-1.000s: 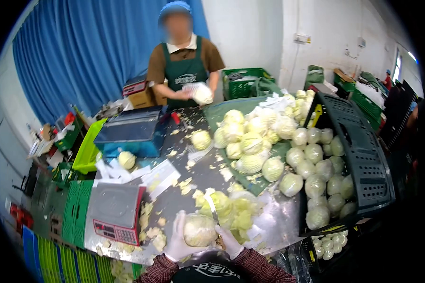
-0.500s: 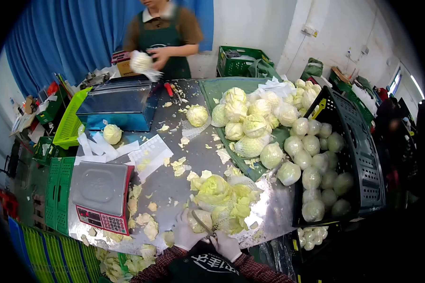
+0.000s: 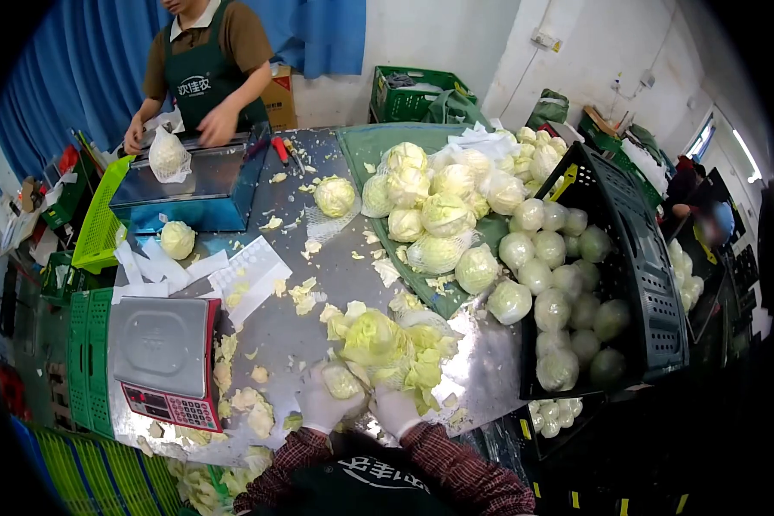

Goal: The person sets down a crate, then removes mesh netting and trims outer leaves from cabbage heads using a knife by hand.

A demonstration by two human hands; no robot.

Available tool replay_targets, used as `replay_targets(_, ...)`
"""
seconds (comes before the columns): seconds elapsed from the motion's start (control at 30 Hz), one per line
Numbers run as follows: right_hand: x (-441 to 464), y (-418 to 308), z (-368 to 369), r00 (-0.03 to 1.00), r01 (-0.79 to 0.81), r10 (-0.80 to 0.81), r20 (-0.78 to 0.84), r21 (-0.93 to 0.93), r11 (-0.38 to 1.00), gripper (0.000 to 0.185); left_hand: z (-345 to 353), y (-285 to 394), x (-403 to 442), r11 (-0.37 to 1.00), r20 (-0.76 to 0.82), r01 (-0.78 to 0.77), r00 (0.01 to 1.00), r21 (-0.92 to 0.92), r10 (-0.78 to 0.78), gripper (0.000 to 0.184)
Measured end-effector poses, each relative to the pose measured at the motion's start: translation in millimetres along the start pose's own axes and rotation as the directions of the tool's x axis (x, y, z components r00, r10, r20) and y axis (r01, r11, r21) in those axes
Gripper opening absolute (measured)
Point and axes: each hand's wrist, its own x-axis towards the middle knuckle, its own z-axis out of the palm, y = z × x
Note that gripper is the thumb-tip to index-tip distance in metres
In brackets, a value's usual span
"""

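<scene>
Near the table's front edge, my gloved left hand [image 3: 320, 402] is wrapped round a pale cabbage [image 3: 342, 381]. My gloved right hand [image 3: 394, 409] is closed close beside it, at the cabbage's right side; what its fingers hold is hidden. Just beyond both hands lies a heap of loose green leaves [image 3: 374, 340] with white netting. A large pile of cabbages [image 3: 447, 215], some in netting, rests on green cloth farther back. Wrapped cabbages [image 3: 552, 310] fill the tipped dark crate [image 3: 654, 258] at the right.
A scale [image 3: 165, 344] stands at the left, with papers [image 3: 249, 277] and leaf scraps around it. Across the table a co-worker [image 3: 211, 69] has both hands by a netted cabbage [image 3: 168, 156] on a blue machine [image 3: 202, 193]. Red-handled tools [image 3: 282, 150] lie nearby.
The view has shifted. The knife seen earlier at my right hand no longer shows clearly. The co-worker has moved left, and the netted cabbage now rests on the machine.
</scene>
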Motion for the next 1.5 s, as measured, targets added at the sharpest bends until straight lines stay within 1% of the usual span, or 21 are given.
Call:
replay_targets(0.1, -36.0, 5.8, -6.9, 0.994, -0.107, 0.105, 0.024, 0.103, 0.989, 0.032, -5.4, 7.1, -3.0, 0.999, 0.12, -0.03, 0.992, 0.024, 0.026, 0.083)
replay_targets(0.2, -35.8, 10.4, 5.2, 0.989, -0.135, 0.141, -0.034, 0.146, 0.98, 0.03, 7.6, 0.1, -15.8, 0.982, 0.008, -0.13, 0.991, 0.134, 0.13, 0.084)
replay_targets(0.23, -7.6, 28.0, 24.2, 0.984, -0.005, -0.004, -0.175, -0.05, 0.999, 0.027, 7.6, 2.4, -23.1, 0.982, 0.017, -0.13, 0.992, 0.139, 0.129, 0.084)
replay_targets(0.27, 13.9, 31.2, 20.4, 0.978, -0.202, 0.196, 0.073, 0.092, 0.975, 0.026, 6.4, 6.2, -32.3, 0.966, 0.056, -0.121, 0.992, 0.226, 0.111, 0.085)
replay_targets(0.33, 27.0, 30.6, 11.8, 0.99, -0.131, 0.133, -0.047, 0.043, 0.99, 0.028, -1.4, 10.7, -30.1, 0.937, 0.063, -0.139, 0.99, 0.321, 0.125, 0.086)
replay_targets(0.43, -12.6, 35.6, -3.5, 0.995, -0.016, 0.031, -0.1, 0.147, 0.989, 0.033, -17.4, -16.3, -46.8, 0.975, 0.068, -0.22, 0.973, -0.012, 0.22, 0.092)
replay_targets(0.53, -39.3, 10.2, -13.0, 0.984, -0.095, 0.163, -0.077, 0.551, 0.829, 0.038, -36.9, -32.8, -62.5, 0.974, 0.091, -0.226, 0.97, 0.011, 0.224, 0.094)
replay_targets(0.63, -18.9, -19.6, -3.9, 0.931, 0.225, -0.076, -0.356, 0.397, 0.89, 0.031, -45.2, -24.9, -75.9, 0.994, 0.106, -0.111, 0.988, 0.017, 0.108, 0.097)
replay_targets(0.77, 5.4, -27.4, -15.1, 0.972, 0.207, -0.171, -0.162, 0.241, 0.948, 0.025, -48.1, -27.7, -87.7, 0.971, 0.112, -0.111, 0.99, 0.212, 0.089, 0.101)
replay_targets(0.87, 22.2, -13.9, 13.6, 0.921, 0.32, -0.215, -0.324, 0.315, 0.894, 0.019, -53.3, -8.8, -90.6, 0.992, 0.101, -0.024, 0.995, 0.127, 0.011, 0.101)
replay_targets(0.9, 21.5, -19.4, 11.6, 0.918, 0.328, -0.223, -0.327, 0.314, 0.891, 0.019, -54.3, 1.7, -87.9, 0.925, 0.168, 0.163, 0.98, -0.344, -0.11, 0.101)
replay_targets(0.93, 16.7, -24.8, 9.7, 0.977, 0.177, -0.036, -0.208, 0.713, 0.678, 0.013, -54.8, 7.2, -87.2, 0.614, 0.282, 0.333, 0.942, -0.715, -0.182, 0.101)
replay_targets(0.97, 11.0, -30.8, 5.0, 0.997, -0.017, 0.082, -0.01, 0.949, 0.314, 0.009, -48.1, -3.5, -86.4, 0.614, 0.274, 0.329, 0.944, -0.718, -0.185, 0.101)
replay_targets(1.0, 4.1, -32.7, -4.9, 0.997, -0.013, 0.074, -0.011, 0.948, 0.317, 0.009, -35.1, -23.6, -83.2, 0.712, 0.221, 0.243, 0.967, -0.659, -0.125, 0.1)
replay_targets(1.07, -11.9, -33.5, -30.9, 0.943, -0.322, -0.116, 0.313, 0.944, -0.067, 0.006, -29.5, -28.8, -70.3, 0.797, 0.168, 0.14, 0.985, -0.588, -0.049, 0.101)
replay_targets(1.17, -26.2, -48.3, -56.8, 0.94, -0.33, -0.147, 0.308, 0.93, -0.163, 0.008, -47.9, 8.0, -44.3, 0.447, 0.346, 0.341, 0.935, -0.827, -0.072, 0.098)
replay_targets(1.27, -43.1, -56.1, -74.1, 0.942, -0.317, -0.194, 0.272, 0.912, -0.26, 0.007, -59.6, 17.3, -24.0, 0.328, 0.496, 0.457, 0.868, -0.827, 0.04, 0.091)
replay_targets(1.33, -52.0, -65.1, -85.0, 0.878, -0.43, -0.443, 0.18, 0.703, -0.567, 0.011, -53.4, 9.3, -20.1, 0.31, 0.501, 0.43, 0.841, -0.848, 0.205, 0.085)
replay_targets(1.37, -53.2, -73.8, -87.8, 0.809, -0.471, -0.588, 0.008, 0.607, -0.64, 0.008, -43.1, -10.1, -24.8, 0.122, 0.589, 0.576, 0.785, -0.808, 0.192, 0.086)
replay_targets(1.47, -56.3, -99.8, -118.4, 0.608, -0.641, -0.76, -0.229, 0.423, -0.641, 0.005, 19.9, -76.7, -31.1, 0.671, 0.525, 0.367, 0.85, -0.644, 0.039, 0.086)
replay_targets(1.5, -56.9, -91.2, -134.4, 0.827, -0.344, -0.552, -0.108, 0.679, -0.649, 0.005, 10.3, -73.3, -25.8, 0.579, 0.577, 0.43, 0.812, -0.693, 0.087, 0.086)
